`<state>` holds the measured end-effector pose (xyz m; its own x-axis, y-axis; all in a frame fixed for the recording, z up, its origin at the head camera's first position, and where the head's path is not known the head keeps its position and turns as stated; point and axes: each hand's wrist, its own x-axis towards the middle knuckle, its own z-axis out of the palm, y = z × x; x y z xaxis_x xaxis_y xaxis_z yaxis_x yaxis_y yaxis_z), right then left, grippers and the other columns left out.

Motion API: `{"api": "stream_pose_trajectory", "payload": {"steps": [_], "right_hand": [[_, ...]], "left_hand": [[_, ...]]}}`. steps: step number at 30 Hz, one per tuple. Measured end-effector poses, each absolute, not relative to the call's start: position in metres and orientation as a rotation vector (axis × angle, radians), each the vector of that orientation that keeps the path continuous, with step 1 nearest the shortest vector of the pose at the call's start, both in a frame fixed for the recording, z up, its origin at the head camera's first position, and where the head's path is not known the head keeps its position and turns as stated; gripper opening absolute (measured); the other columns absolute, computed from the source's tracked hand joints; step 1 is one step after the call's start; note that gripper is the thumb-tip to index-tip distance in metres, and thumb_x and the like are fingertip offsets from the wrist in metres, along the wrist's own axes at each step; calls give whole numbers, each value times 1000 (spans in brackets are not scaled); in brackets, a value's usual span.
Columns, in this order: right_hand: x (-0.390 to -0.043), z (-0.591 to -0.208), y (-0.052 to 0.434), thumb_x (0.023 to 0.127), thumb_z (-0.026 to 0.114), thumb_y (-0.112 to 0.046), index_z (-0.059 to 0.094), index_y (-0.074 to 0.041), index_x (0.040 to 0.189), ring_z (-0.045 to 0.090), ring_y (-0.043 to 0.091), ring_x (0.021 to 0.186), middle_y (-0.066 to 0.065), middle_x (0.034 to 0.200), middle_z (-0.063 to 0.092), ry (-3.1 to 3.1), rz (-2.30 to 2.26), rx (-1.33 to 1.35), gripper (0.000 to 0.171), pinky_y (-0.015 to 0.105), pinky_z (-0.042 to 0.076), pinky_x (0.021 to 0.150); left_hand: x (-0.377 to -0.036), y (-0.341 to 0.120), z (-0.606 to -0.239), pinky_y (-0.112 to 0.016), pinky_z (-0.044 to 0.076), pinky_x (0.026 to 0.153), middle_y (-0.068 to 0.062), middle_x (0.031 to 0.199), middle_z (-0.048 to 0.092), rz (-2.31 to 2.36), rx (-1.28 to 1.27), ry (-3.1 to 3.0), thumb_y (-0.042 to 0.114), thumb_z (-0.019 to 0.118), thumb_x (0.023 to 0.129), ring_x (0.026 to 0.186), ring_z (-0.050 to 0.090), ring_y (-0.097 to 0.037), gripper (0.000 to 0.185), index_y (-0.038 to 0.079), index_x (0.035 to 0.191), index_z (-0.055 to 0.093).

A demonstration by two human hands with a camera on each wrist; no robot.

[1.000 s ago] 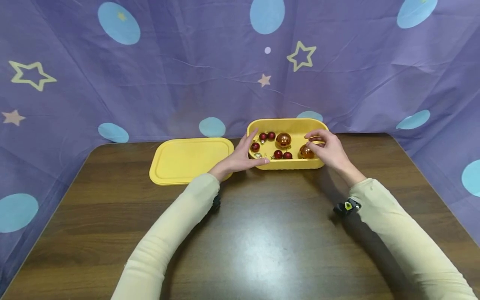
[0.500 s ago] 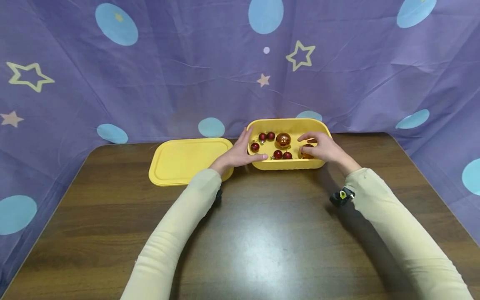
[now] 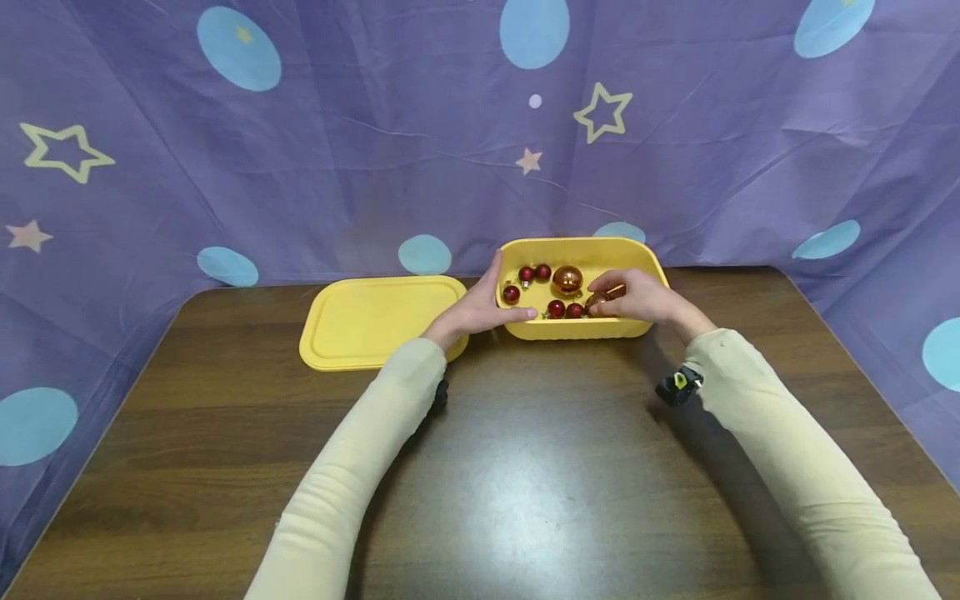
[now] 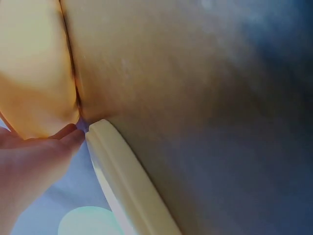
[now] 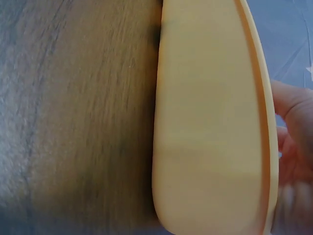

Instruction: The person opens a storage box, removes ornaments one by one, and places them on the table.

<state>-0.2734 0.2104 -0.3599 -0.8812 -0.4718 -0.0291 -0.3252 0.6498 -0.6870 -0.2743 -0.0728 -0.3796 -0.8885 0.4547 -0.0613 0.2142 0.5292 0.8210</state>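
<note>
A yellow box (image 3: 577, 329) stands at the back of the wooden table with Christmas baubles inside. My left hand (image 3: 476, 310) holds its left end, the thumb at the front rim and the fingers along the end wall; in the left wrist view the fingertips (image 4: 73, 136) reach the box's side. My right hand (image 3: 637, 296) reaches in over the right part and grips a shiny copper bauble (image 3: 596, 302), partly hidden by the fingers. Another copper bauble (image 3: 567, 280) lies in the middle. Small dark red baubles (image 3: 556, 309) lie at the front, with more red baubles (image 3: 526, 273) toward the left.
A flat yellow lid (image 3: 382, 321) lies on the table to the left of the box, under my left wrist. Right behind the table hangs a purple curtain (image 3: 337, 167) with stars and blue spots. The wooden table top (image 3: 525, 467) stretches toward me.
My right hand has gone lower into the box and moved left, bringing the copper bauble up near the front red ones. My left hand has settled against the box's left end.
</note>
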Motion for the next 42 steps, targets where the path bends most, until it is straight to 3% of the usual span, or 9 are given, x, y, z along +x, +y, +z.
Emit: {"api": "stream_pose_trajectory", "payload": {"steps": [5,11,19,26,34,42], "right_hand": [[-269,-357,212,91,68,-10,61,9,118,62,30,100,23,112,64,2623,-1249,-601,34,18,48,76],[-265,-353,211,95,62,-10,48,11,130,59,39,108,30,122,57,2586,-1414,-547,44,19,47,84],[-257,-348,209,94,63,-12,52,10,125,60,23,103,24,120,58,2579,-1524,-554,40,20,48,84],[-242,-343,203,94,64,-12,57,7,121,60,17,105,16,120,57,2514,-1628,-583,33,22,51,83],[-224,-341,192,92,64,-2,57,10,119,61,18,104,16,117,58,2432,-1707,-717,30,27,54,82],[-209,-340,183,90,67,-4,60,5,118,61,22,105,17,115,61,2422,-1635,-800,30,29,53,84]], "left_hand": [[-275,-72,-379,-39,14,115,-14,160,-3,1271,572,2526,38,77,82,144,12,-30,119,10,153,-15],[-275,-74,-379,-38,12,115,-12,160,-6,1239,567,2537,39,77,83,145,9,-29,119,9,153,-15],[-278,-75,-379,-39,12,115,-12,160,-7,1241,589,2528,39,76,83,145,8,-29,119,10,153,-16],[-279,-77,-373,-36,5,116,-11,158,-18,1212,624,2475,39,71,87,145,-1,-25,116,10,151,-21],[-280,-77,-368,-34,2,115,-10,157,-20,1197,614,2453,40,70,88,145,-5,-23,115,11,150,-23],[-280,-73,-368,-34,6,115,-14,159,-13,1246,654,2456,34,72,87,145,1,-26,115,9,151,-20]]}}
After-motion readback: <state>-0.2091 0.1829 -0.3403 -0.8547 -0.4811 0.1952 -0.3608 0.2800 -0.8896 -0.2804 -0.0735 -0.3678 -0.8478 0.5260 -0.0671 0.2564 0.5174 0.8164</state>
